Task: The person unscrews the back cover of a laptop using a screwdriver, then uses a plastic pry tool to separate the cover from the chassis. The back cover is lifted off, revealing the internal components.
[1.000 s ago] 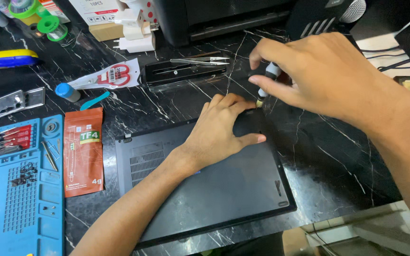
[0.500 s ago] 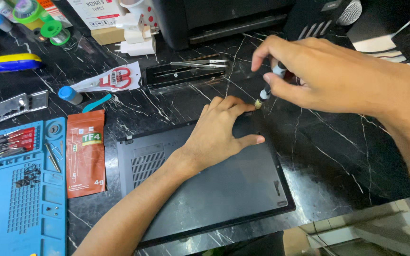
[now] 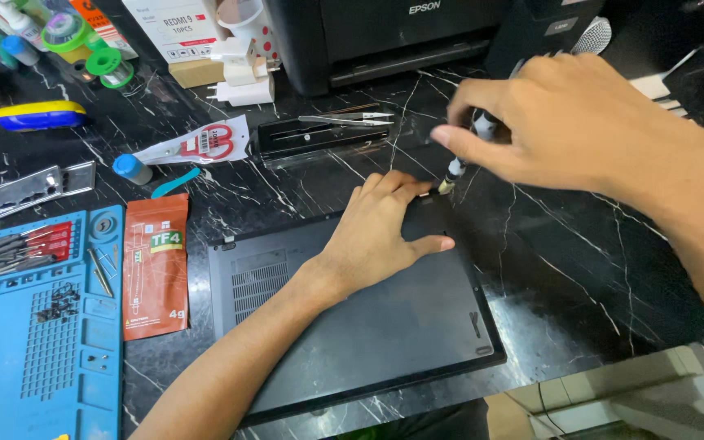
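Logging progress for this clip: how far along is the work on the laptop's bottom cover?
Done: the laptop lies upside down on the black marble table, with loose screws on the blue mat. In hand: the left hand presses the cover near its far edge while the right hand holds a small screwdriver, tip at the far right corner. Left: the cover is still on; which way the screw turns cannot be told.

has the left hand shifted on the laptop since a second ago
No. The left hand lies flat on the laptop near its far right corner, as before, fingertips beside the screwdriver tip.
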